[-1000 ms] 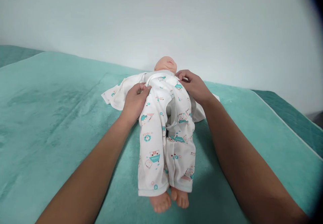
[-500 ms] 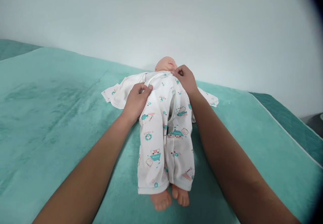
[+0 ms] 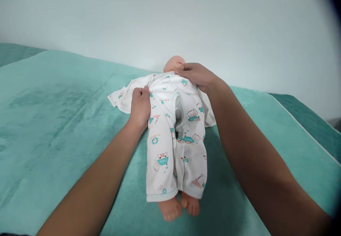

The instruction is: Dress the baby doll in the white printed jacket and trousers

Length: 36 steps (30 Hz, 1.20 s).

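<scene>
A baby doll (image 3: 170, 209) lies on its back, bare feet towards me and head away. White baby pants (image 3: 161, 147) with teal and pink animal prints cover its legs and reach up over its front, with an open slit at the crotch. Beneath them a white baby shirt (image 3: 125, 99) spreads its sleeves out to both sides. At the doll's left-hand side in view, my left hand (image 3: 141, 104) is closed in a pinch on the edge of the pants. My right hand (image 3: 196, 74) is closed on the top edge of the pants just below the doll's chin; its fingertips are partly hidden.
A teal plush blanket (image 3: 66, 115) with pale edging lies under the doll. Darker quilted teal fabric (image 3: 303, 113) shows at the far right and far left. A plain white wall (image 3: 133, 19) rises behind the doll's head.
My right hand has shifted left along the top edge of the pants and turned more sideways. My left hand has drawn slightly left, and the pants' front lies flatter with the crotch slit wider.
</scene>
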### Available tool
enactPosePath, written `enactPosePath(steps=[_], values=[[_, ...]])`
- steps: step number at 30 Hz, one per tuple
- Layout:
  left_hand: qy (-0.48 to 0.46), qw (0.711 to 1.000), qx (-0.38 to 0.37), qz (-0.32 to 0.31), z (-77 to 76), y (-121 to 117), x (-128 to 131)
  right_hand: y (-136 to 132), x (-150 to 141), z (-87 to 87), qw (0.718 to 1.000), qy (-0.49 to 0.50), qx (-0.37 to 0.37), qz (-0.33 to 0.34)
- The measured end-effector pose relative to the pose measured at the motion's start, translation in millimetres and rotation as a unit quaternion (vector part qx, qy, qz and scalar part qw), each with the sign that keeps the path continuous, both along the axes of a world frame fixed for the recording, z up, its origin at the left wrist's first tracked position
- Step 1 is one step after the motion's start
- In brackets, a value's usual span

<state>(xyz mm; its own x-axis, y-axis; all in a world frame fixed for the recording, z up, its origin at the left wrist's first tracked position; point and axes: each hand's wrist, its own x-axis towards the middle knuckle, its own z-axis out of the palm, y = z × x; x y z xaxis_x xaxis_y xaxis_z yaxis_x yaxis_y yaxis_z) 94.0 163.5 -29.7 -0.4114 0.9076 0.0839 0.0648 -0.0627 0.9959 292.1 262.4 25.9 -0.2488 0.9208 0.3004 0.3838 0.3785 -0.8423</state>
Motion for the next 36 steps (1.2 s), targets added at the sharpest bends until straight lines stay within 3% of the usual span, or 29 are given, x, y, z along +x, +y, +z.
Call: enactPosePath(steps=[3, 9, 11, 14, 17, 21, 23, 25, 27, 29, 32, 36], values=[[0.012, 1.0, 0.0, 0.008, 0.9, -0.4, 0.5, 8.7, -13.1, 3.3, 0.997, -0.068, 0.003, 0.03], [-0.006, 1.0, -0.004, -0.002, -3.9, 5.3, -3.9, 13.2, -29.3, -7.6, 0.987, -0.105, 0.057, -0.11], [0.015, 1.0, 0.019, -0.018, -5.7, 4.6, -4.8, -7.7, -27.1, -17.0, 0.98, -0.071, 0.123, -0.136], [0.036, 0.997, 0.055, -0.034, -8.4, -6.0, -5.9, -68.8, -20.7, -31.8, 0.965, -0.044, 0.219, -0.138], [0.043, 0.995, 0.073, -0.043, -10.4, -37.5, -11.8, -149.6, -14.9, -38.3, 0.962, -0.064, 0.257, -0.064], [0.081, 0.993, 0.045, -0.078, -13.2, -118.5, -28.6, -245.1, -6.5, -35.1, 0.973, -0.116, 0.18, 0.091], [0.12, 0.979, 0.039, -0.16, -16.4, -165.2, -35.2, -279.5, -4.2, -35.1, 0.973, -0.146, 0.144, 0.103], [0.168, 0.96, 0.06, -0.216, -20.9, -204.2, -37.0, -305.4, -7.0, -37.9, 0.974, -0.176, 0.125, 0.074], [0.221, 0.944, 0.076, -0.234, -26.1, -229.2, -34.1, -323.7, -15.4, -42.1, 0.972, -0.201, 0.12, 0.027], [0.266, 0.935, 0.087, -0.217, -31.0, -239.6, -28.5, -334.4, -26.7, -46.2, 0.966, -0.228, 0.122, -0.021], [0.309, 0.929, 0.103, -0.177, -36.7, -239.1, -21.5, -337.2, -40.0, -50.7, 0.952, -0.271, 0.129, -0.064], [0.303, 0.934, 0.114, -0.151, -41.3, -237.5, -23.6, -329.0, -44.8, -56.2, 0.948, -0.285, 0.132, -0.056]])
